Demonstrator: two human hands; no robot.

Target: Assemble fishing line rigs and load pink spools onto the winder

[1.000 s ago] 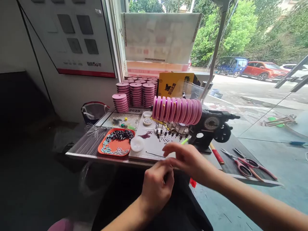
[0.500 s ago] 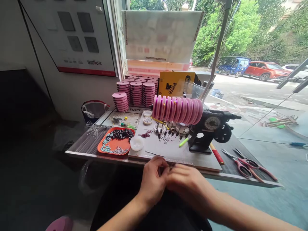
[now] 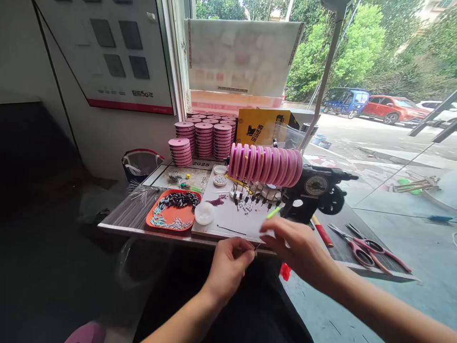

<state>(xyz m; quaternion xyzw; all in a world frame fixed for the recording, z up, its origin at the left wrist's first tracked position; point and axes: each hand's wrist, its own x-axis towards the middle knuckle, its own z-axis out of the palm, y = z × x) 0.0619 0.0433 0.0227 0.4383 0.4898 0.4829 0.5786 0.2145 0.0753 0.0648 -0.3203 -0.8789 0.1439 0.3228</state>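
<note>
My left hand (image 3: 230, 262) is closed in a pinch above my lap, just in front of the table edge. A thin, dark, thread-like bit shows at its fingertips, too small to name. Apart from it on the right, my right hand (image 3: 294, 243) hovers over the board's front edge, fingers loosely bent and spread, slightly blurred. Nothing can be made out in them. Just beyond those fingers lies a lime-green stick (image 3: 273, 213). A thin dark needle-like rod (image 3: 231, 230) rests on the pale board (image 3: 214, 224). Pink spools (image 3: 266, 164) sit in a row on a black winding machine (image 3: 316, 186).
An orange tray (image 3: 174, 218) of dark, turquoise and silvery small pieces stands left, beside a white round dish (image 3: 204, 213). White beads (image 3: 246, 206) lie under the spools. Scissors (image 3: 371, 247) lie right. Stacked pink spools (image 3: 203, 140) and a yellow box (image 3: 264, 125) stand behind.
My right hand has parted from my left hand, moving up and to the right, and its fingers have loosened. My left hand stays pinched in nearly the same place.
</note>
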